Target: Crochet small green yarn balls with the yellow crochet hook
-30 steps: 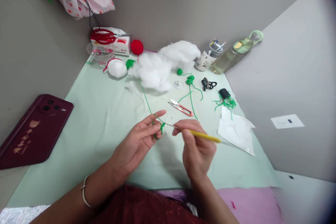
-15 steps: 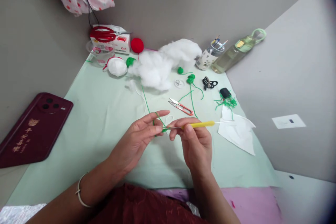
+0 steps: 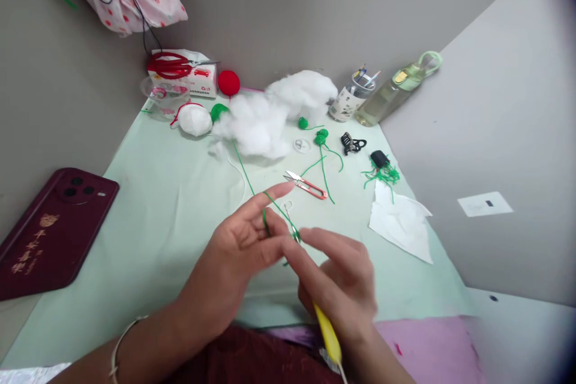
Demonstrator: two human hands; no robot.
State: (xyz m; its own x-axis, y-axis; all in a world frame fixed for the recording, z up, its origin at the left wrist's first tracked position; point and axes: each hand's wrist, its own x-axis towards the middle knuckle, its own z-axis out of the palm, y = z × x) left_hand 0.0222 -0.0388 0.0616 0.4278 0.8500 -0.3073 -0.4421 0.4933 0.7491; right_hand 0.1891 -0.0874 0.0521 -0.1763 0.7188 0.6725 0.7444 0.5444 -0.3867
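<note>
My right hand grips a crochet hook by its yellow handle, which slants down toward my body. The metal tip reaches up to a small piece of green crochet between my hands. My left hand pinches close to that piece, its index finger stretched out with green yarn running over it. From there the strand leads back past the white stuffing toward the green yarn ball. Fingers cover most of the crochet piece. Thread snips with orange handles lie just beyond my fingertips.
White stuffing, a white yarn ball and a red yarn ball sit at the back. Right of them stand a pen cup and a bottle. A black hair claw and white paper lie at right, a phone at left.
The crochet hook has swung from lying level, handle to the right, to a steep slant with its handle toward me. My right hand has turned and lowered with it. The view has shifted slightly.
</note>
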